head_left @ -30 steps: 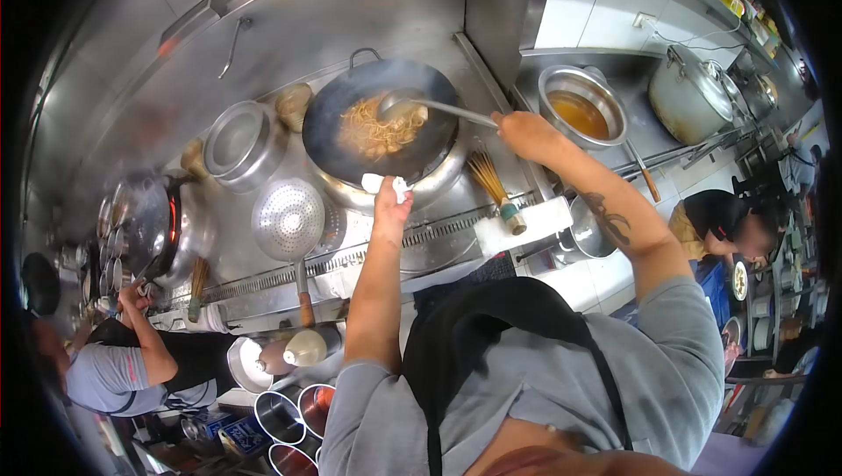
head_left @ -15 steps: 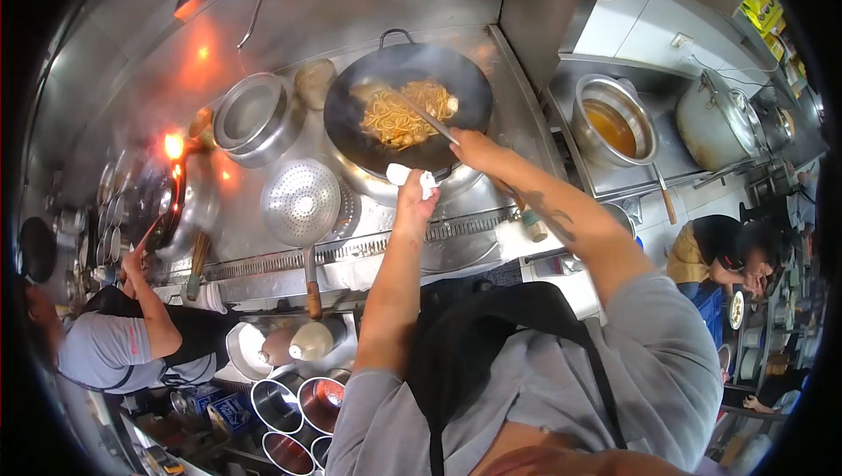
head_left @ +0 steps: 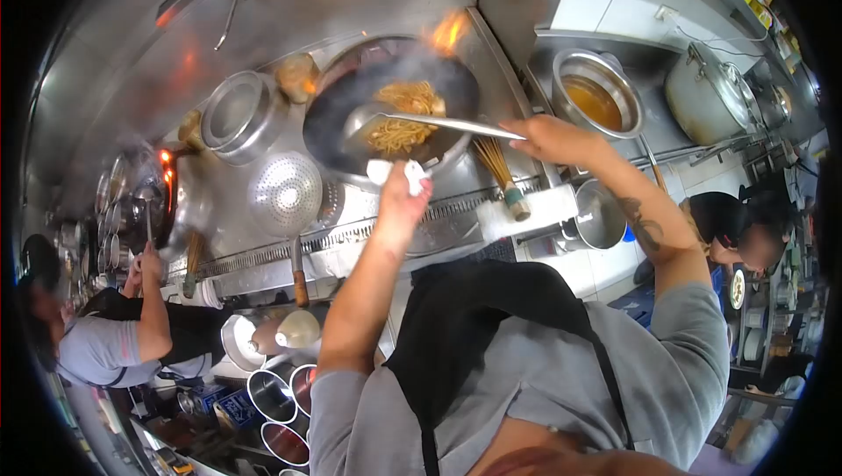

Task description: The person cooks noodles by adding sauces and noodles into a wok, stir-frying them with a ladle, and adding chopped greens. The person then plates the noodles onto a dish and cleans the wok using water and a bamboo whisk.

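Observation:
My left hand (head_left: 403, 193) is closed around a folded white cloth (head_left: 379, 171) at the near rim of a black wok (head_left: 329, 138); the grip point lies hidden under the cloth. Brown noodles (head_left: 399, 132) with paler pieces lie in the wok, and steam rises from them. A metal ladle (head_left: 438, 121) reaches in from the right, its bowl at the left edge of the noodles. The end of its handle is in my closed right hand (head_left: 557, 138), out past the wok's right side. The wok tilts, and flame (head_left: 449, 33) shows behind its far right rim.
A perforated strainer (head_left: 287, 191) and stacked metal pots (head_left: 235, 116) stand left of the wok. Near my right forearm are a bamboo brush (head_left: 502, 173) and a pot of amber liquid (head_left: 561, 94). Another person (head_left: 114, 344) works at a stove on the left.
My right hand has moved right, swinging the ladle's handle nearly level. The wok has tilted, the noodles have gathered closer together, and flame has appeared behind it. The camera view has shifted.

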`<state>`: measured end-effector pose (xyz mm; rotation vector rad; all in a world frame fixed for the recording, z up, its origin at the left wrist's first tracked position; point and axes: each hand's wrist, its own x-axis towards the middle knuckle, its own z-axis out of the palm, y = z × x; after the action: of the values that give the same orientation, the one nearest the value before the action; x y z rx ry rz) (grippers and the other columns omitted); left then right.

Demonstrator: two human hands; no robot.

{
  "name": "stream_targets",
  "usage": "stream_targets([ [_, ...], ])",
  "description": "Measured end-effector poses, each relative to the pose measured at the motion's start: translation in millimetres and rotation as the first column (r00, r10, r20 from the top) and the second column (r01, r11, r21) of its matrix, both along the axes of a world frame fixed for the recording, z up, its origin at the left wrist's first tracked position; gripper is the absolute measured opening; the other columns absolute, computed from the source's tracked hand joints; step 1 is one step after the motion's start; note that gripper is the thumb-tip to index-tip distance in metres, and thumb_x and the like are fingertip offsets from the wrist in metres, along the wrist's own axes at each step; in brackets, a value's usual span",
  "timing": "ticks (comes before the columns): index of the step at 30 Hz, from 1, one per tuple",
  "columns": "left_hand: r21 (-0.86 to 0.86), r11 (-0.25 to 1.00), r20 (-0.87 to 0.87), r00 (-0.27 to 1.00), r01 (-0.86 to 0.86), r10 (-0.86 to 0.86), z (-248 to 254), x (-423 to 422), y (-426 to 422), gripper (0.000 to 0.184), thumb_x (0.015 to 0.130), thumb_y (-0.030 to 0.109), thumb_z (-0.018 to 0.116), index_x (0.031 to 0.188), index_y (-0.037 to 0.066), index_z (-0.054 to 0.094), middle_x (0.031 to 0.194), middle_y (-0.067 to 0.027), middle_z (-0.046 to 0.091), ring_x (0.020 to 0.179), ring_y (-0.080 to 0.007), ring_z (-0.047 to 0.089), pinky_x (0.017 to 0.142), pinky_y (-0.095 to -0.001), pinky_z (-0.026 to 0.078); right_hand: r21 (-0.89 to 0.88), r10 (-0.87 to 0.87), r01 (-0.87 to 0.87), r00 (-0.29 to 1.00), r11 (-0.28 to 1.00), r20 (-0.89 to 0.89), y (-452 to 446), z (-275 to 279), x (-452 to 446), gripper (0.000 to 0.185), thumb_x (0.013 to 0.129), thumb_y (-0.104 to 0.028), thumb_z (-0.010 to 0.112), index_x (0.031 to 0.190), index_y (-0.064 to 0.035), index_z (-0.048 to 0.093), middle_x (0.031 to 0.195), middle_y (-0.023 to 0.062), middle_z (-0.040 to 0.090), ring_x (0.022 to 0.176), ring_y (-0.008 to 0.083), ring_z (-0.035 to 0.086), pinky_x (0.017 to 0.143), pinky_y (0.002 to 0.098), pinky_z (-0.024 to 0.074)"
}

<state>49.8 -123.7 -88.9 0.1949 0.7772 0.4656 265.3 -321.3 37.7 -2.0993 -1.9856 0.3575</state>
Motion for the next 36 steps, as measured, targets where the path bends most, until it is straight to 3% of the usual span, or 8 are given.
stream_targets([
  [6, 0.019, 0.999, -0.047, 0.998, 0.033, -0.032, 44, -19, -35, 0.010, 0.092, 0.017, 0.049, 0.095, 0.010, 0.055, 0.084, -0.0017, 0.058, 0.068, -0.0151, 0.051, 0.051, -0.0257, 0.043, -0.387, -0.088, 0.018, 0.982, 0.922, -0.166, -19, 50, -4, 0.041, 0.092, -0.020, 0.053, 0.129, -0.0011, 0.050, 0.094, 0.0227, 0.064, 0.086, 0.0351, 0.063, 0.081, 0.0415, 0.0476],
  [10, 0.097, 0.993, 0.167, 0.983, 0.065, -0.080, -16, -11, -7, 0.008, 0.090, 0.017, 0.053, 0.095, 0.012, 0.057, 0.085, -0.0001, 0.061, 0.072, -0.0140, 0.055, 0.052, -0.0271, 0.043, -0.254, -0.052, 0.049, 0.999, 0.966, -0.006, 14, -24, 18, 0.033, 0.092, -0.020, 0.052, 0.119, -0.0016, 0.054, 0.090, 0.0214, 0.064, 0.085, 0.0357, 0.064, 0.075, 0.0445, 0.0504],
  [15, 0.131, 0.982, 0.018, 0.990, 0.133, -0.137, -106, -63, -87, 0.016, 0.091, 0.028, 0.053, 0.092, 0.013, 0.058, 0.079, -0.0005, 0.063, 0.068, -0.0157, 0.060, 0.054, -0.0324, 0.047, -0.050, -0.168, 0.179, 0.972, 0.983, 0.167, 24, -26, -6, 0.026, 0.089, -0.013, 0.052, 0.110, 0.0011, 0.054, 0.086, 0.0226, 0.064, 0.085, 0.0374, 0.064, 0.074, 0.0465, 0.0504],
  [20, 0.072, 0.996, -0.015, 0.999, 0.043, -0.042, -43, -38, -57, 0.011, 0.091, 0.022, 0.053, 0.091, 0.012, 0.057, 0.079, -0.0017, 0.062, 0.069, -0.0149, 0.058, 0.054, -0.0293, 0.046, -0.090, -0.088, 0.114, 0.965, 0.989, 0.249, 21, -3, -20, 0.028, 0.088, -0.015, 0.053, 0.111, 0.0016, 0.053, 0.078, 0.0217, 0.062, 0.079, 0.0376, 0.063, 0.072, 0.0468, 0.0487],
  [26, 0.053, 0.993, 0.052, 0.993, 0.105, -0.108, 4, -21, -19, 0.014, 0.092, 0.021, 0.051, 0.097, 0.009, 0.056, 0.083, -0.0021, 0.060, 0.069, -0.0171, 0.055, 0.052, -0.0259, 0.045, -0.201, 0.100, -0.110, 0.993, 0.973, -0.063, -12, 31, -14, 0.031, 0.092, -0.017, 0.051, 0.118, -0.0016, 0.054, 0.071, 0.0180, 0.062, 0.066, 0.0353, 0.061, 0.063, 0.0436, 0.0493],
  [29, 0.001, 0.996, -0.018, 0.996, 0.085, -0.085, 26, -19, -14, 0.014, 0.093, 0.020, 0.049, 0.097, 0.009, 0.056, 0.083, -0.0030, 0.060, 0.069, -0.0175, 0.055, 0.050, -0.0263, 0.045, -0.568, -0.280, 0.182, 0.956, 0.803, -0.089, -1, 63, -29, 0.025, 0.093, -0.020, 0.049, 0.113, -0.0082, 0.058, 0.084, 0.0197, 0.066, 0.079, 0.0356, 0.065, 0.071, 0.0452, 0.0509],
  [33, 0.126, 0.992, 0.028, 0.999, 0.016, -0.019, -64, -20, -8, 0.014, 0.093, 0.021, 0.049, 0.097, 0.010, 0.057, 0.082, -0.0034, 0.060, 0.068, -0.0168, 0.056, 0.050, -0.0273, 0.046, 0.042, 0.064, -0.069, 0.993, 0.997, 0.096, 31, -69, 33, 0.039, 0.093, -0.018, 0.049, 0.129, -0.0046, 0.049, 0.075, 0.0163, 0.064, 0.070, 0.0305, 0.065, 0.062, 0.0425, 0.0513],
  [36, 0.094, 0.992, -0.033, 0.996, 0.088, -0.085, -87, -66, -78, 0.012, 0.092, 0.022, 0.051, 0.093, 0.012, 0.057, 0.079, -0.0017, 0.061, 0.066, -0.0164, 0.057, 0.051, -0.0275, 0.046, -0.024, -0.148, 0.158, 0.960, 0.987, 0.238, 32, -38, -1, 0.035, 0.091, -0.014, 0.049, 0.123, 0.0002, 0.050, 0.079, 0.0167, 0.065, 0.073, 0.0312, 0.066, 0.062, 0.0414, 0.0527],
])
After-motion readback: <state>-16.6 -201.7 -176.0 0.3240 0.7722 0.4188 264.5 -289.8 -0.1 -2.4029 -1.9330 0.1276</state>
